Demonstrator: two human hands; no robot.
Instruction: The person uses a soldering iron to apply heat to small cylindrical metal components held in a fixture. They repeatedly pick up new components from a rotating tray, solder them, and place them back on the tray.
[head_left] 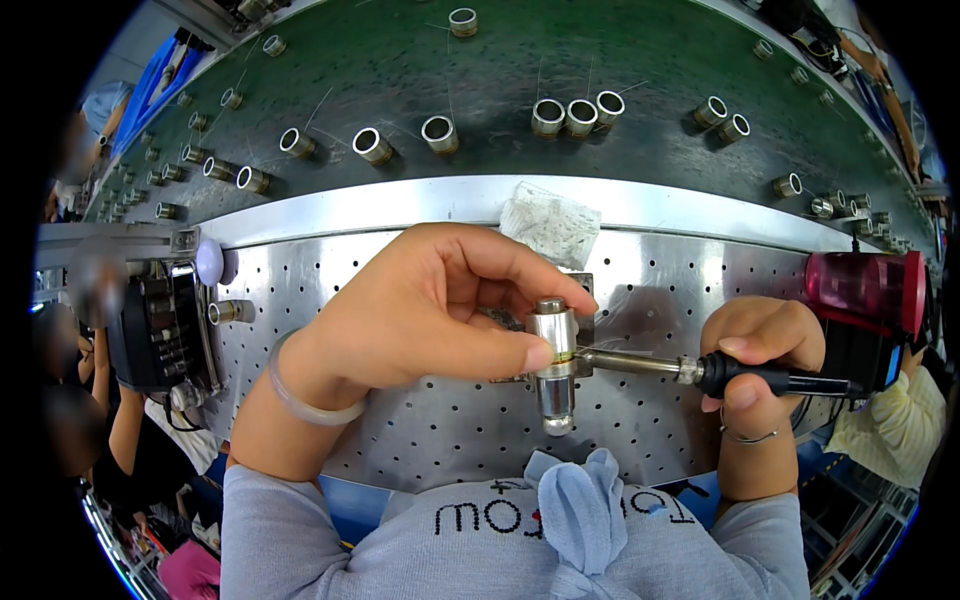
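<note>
My left hand (430, 310) pinches a small metal cylinder (556, 330) between thumb and fingers. This cylinder sits upright around a shiny metal rod fixture (556, 395) with a rounded near end. In my right hand (765, 345) is a soldering iron (735, 375), gripped by its black handle and pointing left. The iron's metal tip touches or nearly touches the cylinder's right side, at a yellowish band. Part of a dark block (583, 325) shows behind the cylinder; my left fingers hide the rest of it.
Beyond the perforated metal worktop (690, 270) runs a green conveyor belt (400, 70) carrying many metal rings with thin wires. A stained cloth (550, 222) lies at the worktop's far edge. One ring (230, 311) stands left, beside a black device (150, 330). At right is a pink transparent container (860, 290).
</note>
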